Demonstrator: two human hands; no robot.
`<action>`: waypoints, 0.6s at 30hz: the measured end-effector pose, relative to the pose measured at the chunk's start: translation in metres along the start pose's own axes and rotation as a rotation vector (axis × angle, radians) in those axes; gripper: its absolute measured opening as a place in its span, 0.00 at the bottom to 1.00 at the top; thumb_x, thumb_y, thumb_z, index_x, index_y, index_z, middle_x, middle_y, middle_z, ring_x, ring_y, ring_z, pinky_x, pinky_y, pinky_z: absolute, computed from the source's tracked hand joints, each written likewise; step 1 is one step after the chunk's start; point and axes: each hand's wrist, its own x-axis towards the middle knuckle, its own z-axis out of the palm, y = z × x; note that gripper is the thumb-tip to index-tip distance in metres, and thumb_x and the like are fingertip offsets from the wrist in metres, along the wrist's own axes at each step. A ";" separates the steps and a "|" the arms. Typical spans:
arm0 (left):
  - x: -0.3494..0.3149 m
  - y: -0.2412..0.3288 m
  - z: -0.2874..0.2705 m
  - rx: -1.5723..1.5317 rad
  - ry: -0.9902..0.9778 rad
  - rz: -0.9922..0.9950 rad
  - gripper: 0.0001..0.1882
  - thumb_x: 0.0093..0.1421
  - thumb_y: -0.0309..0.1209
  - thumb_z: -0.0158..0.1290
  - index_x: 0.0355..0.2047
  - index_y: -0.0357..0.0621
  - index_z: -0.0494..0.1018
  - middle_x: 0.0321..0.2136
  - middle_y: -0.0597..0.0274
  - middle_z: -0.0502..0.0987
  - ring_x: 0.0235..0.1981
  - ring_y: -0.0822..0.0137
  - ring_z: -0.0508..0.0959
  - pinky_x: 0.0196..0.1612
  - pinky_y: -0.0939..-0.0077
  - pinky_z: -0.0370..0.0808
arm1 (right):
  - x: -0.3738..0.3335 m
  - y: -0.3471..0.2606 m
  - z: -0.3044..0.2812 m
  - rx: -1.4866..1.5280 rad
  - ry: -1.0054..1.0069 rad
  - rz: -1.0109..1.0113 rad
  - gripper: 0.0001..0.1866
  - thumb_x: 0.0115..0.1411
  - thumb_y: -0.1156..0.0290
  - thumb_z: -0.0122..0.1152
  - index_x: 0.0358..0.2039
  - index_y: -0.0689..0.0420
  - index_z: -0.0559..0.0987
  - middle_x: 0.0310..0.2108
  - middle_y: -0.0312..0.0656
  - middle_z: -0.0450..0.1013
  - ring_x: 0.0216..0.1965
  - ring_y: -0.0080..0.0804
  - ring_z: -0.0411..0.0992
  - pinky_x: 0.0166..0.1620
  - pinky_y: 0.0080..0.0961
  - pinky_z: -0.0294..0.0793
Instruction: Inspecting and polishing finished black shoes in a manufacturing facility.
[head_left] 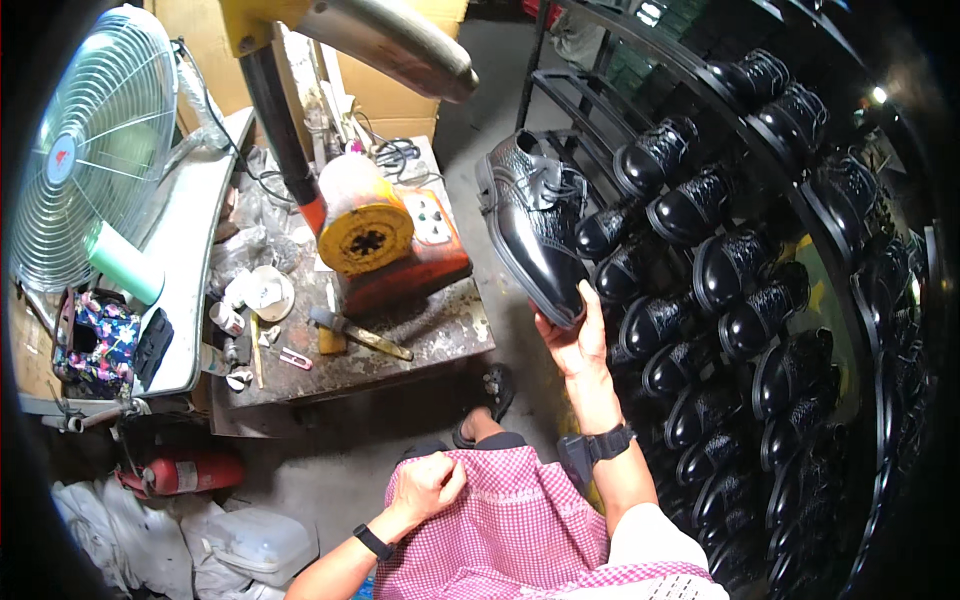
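Note:
My right hand [583,345] grips a glossy black lace-up shoe [538,215] by its toe, thumb on one side and fingers beneath. The shoe is held up beside the rack, toe toward me, with its laces and patterned upper in sight. In front of my pink checked apron [500,520], my left hand [430,486] is closed in a fist, and no object shows in it.
A rack [560,85] with rows of black shoes [735,270] fills the right side. On the left stand a worn metal table [440,350] with an orange-and-yellow machine [365,235], a brush-like tool [365,337], a large fan [95,150] and, lower down, a red fire extinguisher [190,472].

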 end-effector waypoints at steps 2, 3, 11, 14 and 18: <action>0.002 0.001 -0.003 -0.015 0.009 0.006 0.14 0.50 0.26 0.56 0.12 0.41 0.64 0.12 0.55 0.66 0.13 0.58 0.70 0.17 0.68 0.66 | 0.017 -0.001 0.023 -0.002 -0.026 0.015 0.23 0.59 0.56 0.57 0.47 0.61 0.74 0.39 0.49 0.77 0.36 0.44 0.77 0.34 0.31 0.83; 0.000 -0.001 -0.003 -0.020 0.008 -0.003 0.14 0.50 0.26 0.55 0.12 0.41 0.64 0.12 0.54 0.66 0.13 0.57 0.70 0.17 0.67 0.66 | 0.026 -0.001 0.030 -0.003 -0.069 0.028 0.24 0.59 0.56 0.57 0.49 0.62 0.73 0.42 0.50 0.76 0.39 0.45 0.77 0.34 0.31 0.83; -0.004 -0.007 -0.005 -0.036 0.071 0.020 0.13 0.49 0.26 0.56 0.13 0.41 0.64 0.13 0.55 0.65 0.13 0.56 0.68 0.16 0.67 0.64 | 0.072 0.014 0.086 0.067 -0.212 0.059 0.25 0.60 0.56 0.56 0.51 0.61 0.71 0.48 0.56 0.72 0.50 0.46 0.72 0.38 0.33 0.82; -0.005 -0.009 -0.006 -0.045 0.085 0.023 0.13 0.49 0.26 0.56 0.13 0.41 0.63 0.13 0.55 0.64 0.13 0.57 0.68 0.16 0.67 0.64 | 0.079 0.020 0.099 0.055 -0.243 0.054 0.26 0.60 0.55 0.56 0.50 0.62 0.72 0.48 0.56 0.72 0.48 0.45 0.73 0.39 0.32 0.81; -0.006 -0.010 -0.006 -0.063 0.098 0.034 0.13 0.49 0.25 0.56 0.14 0.41 0.63 0.13 0.56 0.64 0.13 0.57 0.68 0.16 0.67 0.64 | 0.085 0.018 0.103 0.116 -0.302 0.091 0.27 0.59 0.54 0.56 0.50 0.63 0.73 0.48 0.57 0.71 0.45 0.44 0.74 0.39 0.31 0.81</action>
